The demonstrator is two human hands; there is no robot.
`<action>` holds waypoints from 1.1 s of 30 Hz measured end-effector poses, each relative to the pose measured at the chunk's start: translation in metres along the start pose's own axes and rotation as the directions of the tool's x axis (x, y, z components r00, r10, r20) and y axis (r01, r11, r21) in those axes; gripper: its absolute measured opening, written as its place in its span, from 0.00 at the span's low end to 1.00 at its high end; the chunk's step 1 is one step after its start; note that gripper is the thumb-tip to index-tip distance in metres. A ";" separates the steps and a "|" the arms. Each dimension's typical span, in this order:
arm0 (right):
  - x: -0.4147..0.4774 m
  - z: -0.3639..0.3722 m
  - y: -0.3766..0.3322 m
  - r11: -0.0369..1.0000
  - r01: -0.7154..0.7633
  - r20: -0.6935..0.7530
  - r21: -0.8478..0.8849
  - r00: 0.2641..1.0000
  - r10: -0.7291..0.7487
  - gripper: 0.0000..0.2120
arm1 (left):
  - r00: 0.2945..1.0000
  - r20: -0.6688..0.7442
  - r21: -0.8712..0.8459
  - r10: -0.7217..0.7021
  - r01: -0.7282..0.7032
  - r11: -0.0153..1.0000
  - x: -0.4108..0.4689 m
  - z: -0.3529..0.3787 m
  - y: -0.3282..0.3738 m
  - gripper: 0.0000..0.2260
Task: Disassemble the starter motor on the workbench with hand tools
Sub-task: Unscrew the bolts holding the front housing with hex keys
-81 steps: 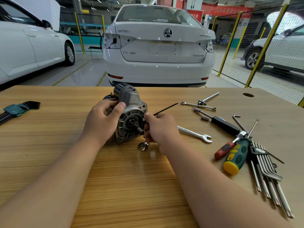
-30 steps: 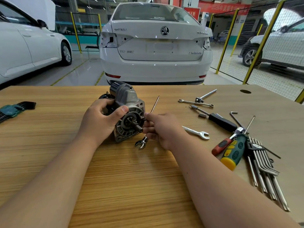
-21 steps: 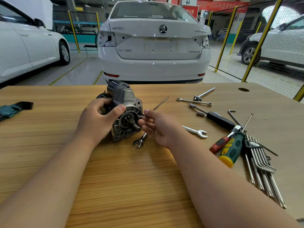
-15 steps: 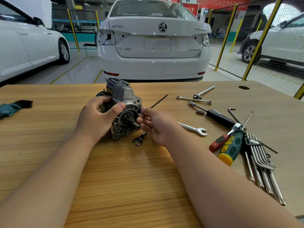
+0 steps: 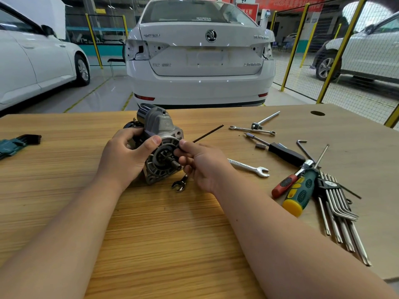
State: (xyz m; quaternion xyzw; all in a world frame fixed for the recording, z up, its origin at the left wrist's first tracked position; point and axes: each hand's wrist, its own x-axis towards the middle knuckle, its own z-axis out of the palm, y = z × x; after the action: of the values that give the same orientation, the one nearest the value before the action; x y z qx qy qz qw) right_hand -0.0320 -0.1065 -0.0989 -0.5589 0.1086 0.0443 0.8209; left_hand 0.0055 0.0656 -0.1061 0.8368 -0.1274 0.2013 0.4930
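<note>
The grey starter motor [image 5: 160, 128] lies on the wooden workbench [image 5: 164, 229], its pinion end facing me. My left hand [image 5: 125, 157] grips its housing from the left, thumb laid over the front flange. My right hand [image 5: 201, 164] pinches a thin black hex key [image 5: 208, 133] at the flange's right edge; the key's long arm points up and to the right. A small open-end wrench [image 5: 179, 184] lies on the bench just under my right hand.
To the right lie two spanners [image 5: 250, 168], a black-handled driver [image 5: 282, 152], red and green-yellow screwdrivers [image 5: 299, 194] and a fan of long hex keys [image 5: 336, 214]. A teal hex key set [image 5: 13, 144] sits at the far left. A white car [image 5: 200, 52] stands beyond the bench.
The hex key's long arm has swung from pointing nearly straight up to leaning up-right as my right hand turned it at the flange. My left hand has kept its hold on the motor.
</note>
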 end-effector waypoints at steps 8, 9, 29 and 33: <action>-0.003 0.003 0.000 0.985 0.089 -0.082 -0.150 0.991 -0.103 0.07 | 1.000 -0.007 0.024 -0.006 0.007 1.000 0.000 0.001 0.000 0.32; -0.003 0.002 -0.001 0.969 0.112 -0.095 -0.219 0.986 -0.135 0.08 | 1.000 -0.009 0.023 -0.013 0.013 1.000 0.000 0.000 0.000 0.31; -0.006 -0.007 -0.006 0.860 0.189 0.019 -0.475 0.979 -0.204 0.07 | 1.000 -0.014 0.032 -0.013 0.013 0.999 0.000 0.001 0.000 0.19; -0.004 -0.005 -0.005 0.894 0.102 -0.014 -0.437 0.993 -0.120 0.09 | 1.000 0.004 0.023 -0.011 0.011 1.000 -0.001 0.000 0.000 0.15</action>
State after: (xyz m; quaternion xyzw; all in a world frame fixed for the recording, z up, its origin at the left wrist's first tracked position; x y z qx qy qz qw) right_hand -0.0356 -0.1130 -0.0952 -0.7342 0.0807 0.0091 0.6740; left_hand 0.0050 0.0654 -0.1070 0.8435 -0.1216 0.1984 0.4840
